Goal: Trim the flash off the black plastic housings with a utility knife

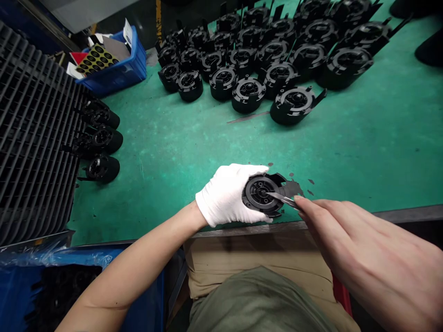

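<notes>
My left hand (230,196), in a white glove, is wrapped around a round black plastic part (258,192) near the table's front edge. The part's ringed face with its small central hub points up toward me. My bare right hand (332,226) pinches a slim metal craft knife (285,199) between thumb and fingers. The blade's tip lies over the middle of the part's face; whether it touches cannot be made out. Small dark scraps (310,181) lie on the green table beside the part.
Rows of similar black parts (248,92) stand across the back of the green table (187,143). Several more (103,168) sit at the left, beside a stack of black slatted trays (31,138). A blue bin (117,76) holds sticker sheets; another blue container (138,286) stands below left.
</notes>
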